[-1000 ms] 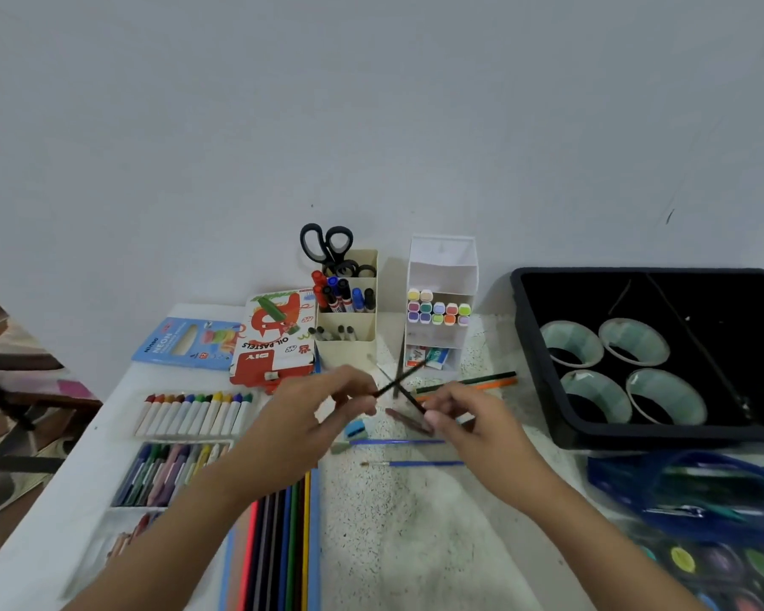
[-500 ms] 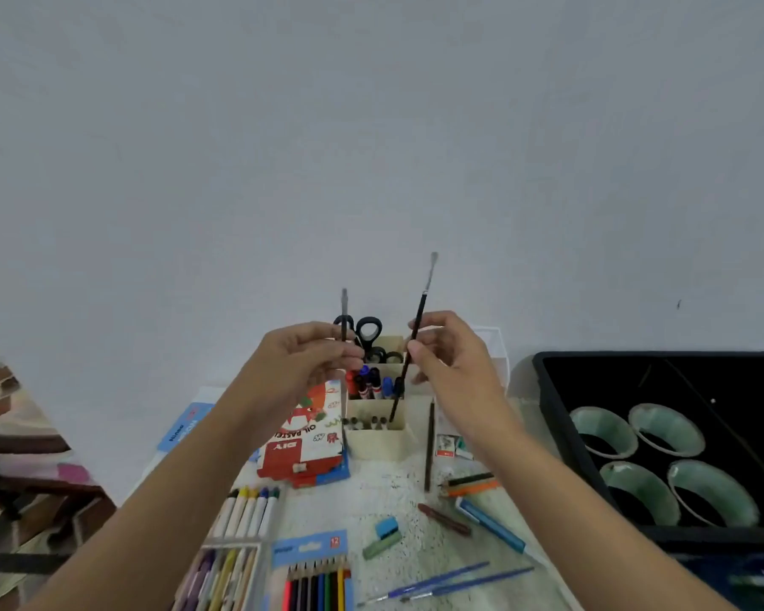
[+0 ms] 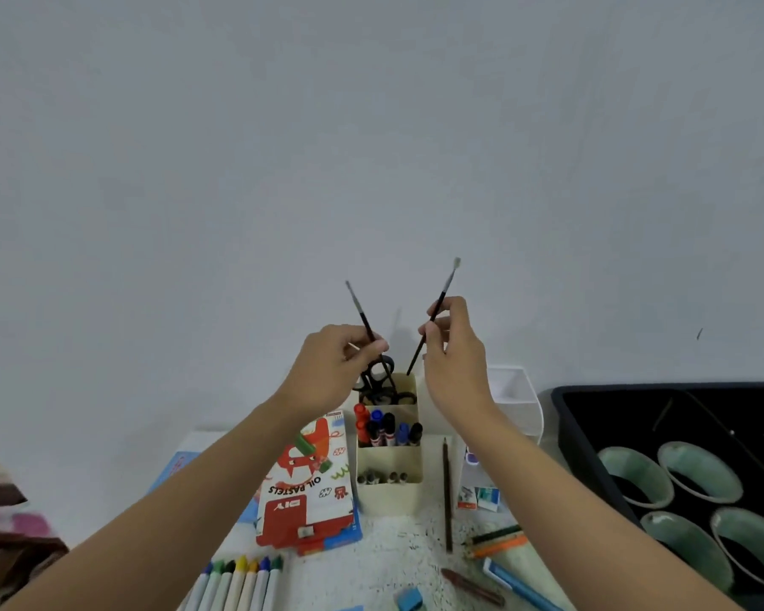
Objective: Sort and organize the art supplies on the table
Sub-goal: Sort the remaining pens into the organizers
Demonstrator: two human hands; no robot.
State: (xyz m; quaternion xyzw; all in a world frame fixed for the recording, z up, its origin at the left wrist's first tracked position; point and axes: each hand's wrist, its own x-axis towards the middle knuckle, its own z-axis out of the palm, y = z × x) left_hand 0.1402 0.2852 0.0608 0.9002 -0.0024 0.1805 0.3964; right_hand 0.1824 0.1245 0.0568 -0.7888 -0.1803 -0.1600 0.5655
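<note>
left hand (image 3: 331, 368): grip clamped on a thin black-handled paintbrush (image 3: 359, 308), bristles up, tilted left. part of its shaft is hidden inside the fingers. its lower end crosses the black scissors (image 3: 378, 377) in the back compartment of the tiered cream plastic organiser (image 3: 389, 496); cannot tell if it's inside or just in front.

right hand (image 3: 455, 359): grip pinches a second black-handled paintbrush with pale bristles (image 3: 445, 289), tilted right, lower end just at the organiser's back rim. the two brushes are apart.

white plastic drawer box (image 3: 512, 403) is half hidden behind the right wrist. red-and-white oil pastels box (image 3: 305, 491) sits just left of the organiser, partly behind the left forearm.

black plastic tray (image 3: 570, 416) with pale green tape rolls (image 3: 636, 476) is cut off at the right edge. row of crayons (image 3: 239, 579), blue eraser (image 3: 411, 598) and blue pen (image 3: 517, 586) are cut off at the bottom.

brown pencil (image 3: 447, 491) lies on the speckled white desk (image 3: 398, 549) just right of the organiser.

open room: above the organiser, in front of the bare grey wall (image 3: 371, 147).
</note>
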